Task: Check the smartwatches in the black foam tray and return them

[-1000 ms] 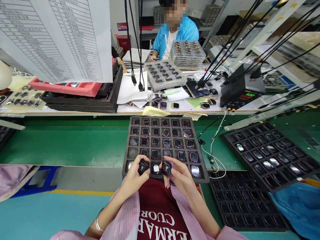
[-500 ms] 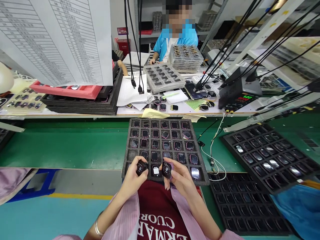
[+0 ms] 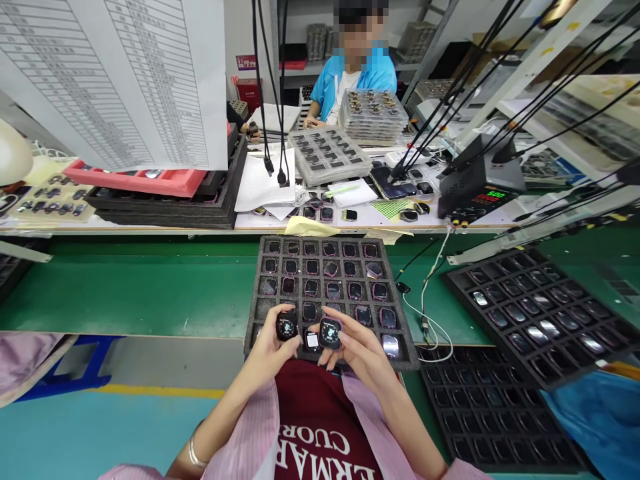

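Note:
My left hand (image 3: 273,343) grips a dark smartwatch body (image 3: 287,327) between thumb and fingers, its face up and showing a lit display. In my right hand (image 3: 357,343) is a second smartwatch body (image 3: 331,333), also lit with a dial-like picture. Both are held just above the near rows of a grey foam tray (image 3: 256,267), whose square pockets hold many similar watch bodies. Between my hands lies another watch (image 3: 312,340) with a white screen. My fingers hide parts of the pockets beneath.
Two more filled foam trays (image 3: 543,320) lie on the right, one overlapping the other. A white cable (image 3: 425,287) runs beside my tray. Behind stand a power supply (image 3: 473,183), hanging black cables (image 3: 283,177) and stacked clear trays (image 3: 330,157). A co-worker in blue (image 3: 325,83) sits opposite.
Both watch displays have turned brighter and face me more directly. My right hand has shifted slightly left. Across the bench, another person's hand now holds up a small dark object.

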A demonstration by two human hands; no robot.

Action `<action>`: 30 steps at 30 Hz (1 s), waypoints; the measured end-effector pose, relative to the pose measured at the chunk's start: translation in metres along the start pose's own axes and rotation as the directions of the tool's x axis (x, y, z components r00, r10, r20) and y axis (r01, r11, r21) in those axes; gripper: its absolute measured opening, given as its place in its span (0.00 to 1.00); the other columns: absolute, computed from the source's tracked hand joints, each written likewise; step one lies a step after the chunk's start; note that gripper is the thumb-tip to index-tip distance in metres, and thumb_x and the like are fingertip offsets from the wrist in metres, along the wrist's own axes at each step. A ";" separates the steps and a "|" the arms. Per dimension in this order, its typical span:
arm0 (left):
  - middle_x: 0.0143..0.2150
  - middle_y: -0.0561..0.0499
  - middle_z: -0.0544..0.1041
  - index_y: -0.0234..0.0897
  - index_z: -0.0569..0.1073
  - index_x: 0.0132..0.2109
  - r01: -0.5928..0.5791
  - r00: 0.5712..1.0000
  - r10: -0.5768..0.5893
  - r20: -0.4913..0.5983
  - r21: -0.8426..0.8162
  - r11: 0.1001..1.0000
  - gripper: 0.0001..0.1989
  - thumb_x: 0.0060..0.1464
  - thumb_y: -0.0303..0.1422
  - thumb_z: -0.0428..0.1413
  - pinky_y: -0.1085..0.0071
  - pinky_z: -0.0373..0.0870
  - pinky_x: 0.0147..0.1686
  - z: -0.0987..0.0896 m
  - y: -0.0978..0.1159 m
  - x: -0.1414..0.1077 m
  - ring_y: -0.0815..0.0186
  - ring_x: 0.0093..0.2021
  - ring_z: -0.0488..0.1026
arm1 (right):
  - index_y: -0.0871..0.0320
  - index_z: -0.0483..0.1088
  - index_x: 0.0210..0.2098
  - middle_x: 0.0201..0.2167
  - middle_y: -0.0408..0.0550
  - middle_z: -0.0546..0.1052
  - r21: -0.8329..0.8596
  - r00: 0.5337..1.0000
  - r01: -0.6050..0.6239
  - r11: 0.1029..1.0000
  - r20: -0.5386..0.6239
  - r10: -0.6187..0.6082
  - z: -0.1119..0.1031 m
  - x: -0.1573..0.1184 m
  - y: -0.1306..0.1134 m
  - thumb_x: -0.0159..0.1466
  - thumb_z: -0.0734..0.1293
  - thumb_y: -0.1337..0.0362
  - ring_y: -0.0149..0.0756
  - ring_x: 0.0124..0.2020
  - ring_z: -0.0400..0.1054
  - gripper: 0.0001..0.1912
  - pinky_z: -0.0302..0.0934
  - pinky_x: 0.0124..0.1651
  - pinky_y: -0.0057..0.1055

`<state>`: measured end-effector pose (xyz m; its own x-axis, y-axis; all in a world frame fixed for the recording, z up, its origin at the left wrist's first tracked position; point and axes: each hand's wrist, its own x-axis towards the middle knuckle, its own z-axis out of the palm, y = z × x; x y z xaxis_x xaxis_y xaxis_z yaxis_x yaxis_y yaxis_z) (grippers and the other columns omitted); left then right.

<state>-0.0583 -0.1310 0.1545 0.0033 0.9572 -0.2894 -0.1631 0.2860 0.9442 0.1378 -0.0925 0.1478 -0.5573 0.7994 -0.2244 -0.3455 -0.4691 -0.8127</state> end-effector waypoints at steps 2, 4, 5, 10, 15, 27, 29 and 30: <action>0.43 0.49 0.70 0.40 0.60 0.56 0.011 0.998 -0.005 0.067 -0.095 0.995 0.23 0.53 0.33 0.54 0.69 0.72 0.36 -0.002 -0.004 0.001 0.66 0.36 0.71 | 0.52 0.64 0.58 0.50 0.56 0.75 -0.033 1.000 -0.011 0.999 0.023 0.012 -0.001 0.001 0.002 0.65 0.65 0.61 0.39 0.32 0.76 0.22 0.72 0.30 0.34; 0.46 0.46 0.72 0.39 0.61 0.57 0.049 0.994 -0.032 0.104 -0.161 0.986 0.23 0.54 0.32 0.51 0.66 0.73 0.40 -0.005 -0.007 0.001 0.62 0.43 0.72 | 0.51 0.65 0.57 0.53 0.55 0.73 -0.069 1.000 0.001 0.998 0.021 0.000 -0.002 0.002 0.004 0.65 0.65 0.61 0.37 0.31 0.76 0.21 0.71 0.28 0.32; 0.46 0.46 0.73 0.39 0.61 0.58 0.064 0.993 -0.045 0.108 -0.181 0.981 0.23 0.54 0.31 0.51 0.65 0.73 0.41 -0.006 -0.007 0.001 0.61 0.45 0.72 | 0.51 0.65 0.57 0.53 0.55 0.72 -0.087 1.000 0.013 0.996 0.010 -0.012 -0.003 0.002 0.005 0.65 0.66 0.62 0.36 0.30 0.76 0.21 0.71 0.26 0.30; 0.45 0.46 0.75 0.39 0.64 0.58 0.093 0.991 -0.072 0.114 -0.188 0.978 0.22 0.54 0.29 0.50 0.65 0.74 0.42 -0.007 -0.005 -0.001 0.61 0.45 0.72 | 0.51 0.62 0.60 0.50 0.56 0.75 -0.112 0.997 0.058 0.992 -0.045 -0.063 -0.001 0.002 0.008 0.63 0.66 0.64 0.38 0.28 0.77 0.25 0.71 0.25 0.32; 0.46 0.46 0.74 0.39 0.65 0.57 0.099 0.991 -0.082 0.106 -0.164 0.981 0.22 0.54 0.29 0.50 0.65 0.75 0.41 -0.006 -0.002 -0.002 0.61 0.44 0.73 | 0.53 0.64 0.60 0.48 0.57 0.77 -0.102 0.996 0.054 0.993 -0.071 -0.062 0.003 0.001 0.007 0.63 0.66 0.64 0.40 0.27 0.77 0.25 0.71 0.24 0.33; 0.41 0.48 0.74 0.39 0.63 0.56 0.067 0.987 -0.049 0.154 -0.115 0.991 0.20 0.56 0.30 0.51 0.67 0.73 0.39 -0.003 0.002 -0.002 0.65 0.38 0.72 | 0.54 0.65 0.58 0.45 0.57 0.78 -0.105 0.991 0.076 0.992 -0.102 -0.087 0.004 0.001 0.010 0.63 0.67 0.63 0.38 0.23 0.76 0.24 0.70 0.21 0.31; 0.40 0.50 0.73 0.39 0.63 0.54 0.056 0.988 -0.043 0.147 -0.084 0.995 0.20 0.54 0.30 0.53 0.71 0.71 0.35 -0.002 0.001 -0.002 0.67 0.35 0.71 | 0.53 0.65 0.58 0.47 0.57 0.78 -0.090 0.992 0.083 0.992 -0.088 -0.091 0.005 0.001 0.009 0.63 0.67 0.63 0.39 0.25 0.76 0.23 0.70 0.22 0.31; 0.39 0.51 0.72 0.40 0.63 0.53 0.046 0.991 -0.039 0.124 -0.054 0.997 0.20 0.53 0.30 0.55 0.73 0.69 0.32 -0.001 0.000 -0.001 0.67 0.34 0.70 | 0.52 0.64 0.58 0.48 0.57 0.77 -0.072 0.994 0.082 0.994 -0.071 -0.088 0.005 0.001 0.008 0.63 0.67 0.63 0.40 0.28 0.77 0.24 0.71 0.23 0.32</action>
<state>-0.0596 -0.1319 0.1549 0.1323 0.9433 -0.3045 -0.2163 0.3273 0.9198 0.1306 -0.0971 0.1435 -0.4698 0.8621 -0.1902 -0.3346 -0.3732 -0.8653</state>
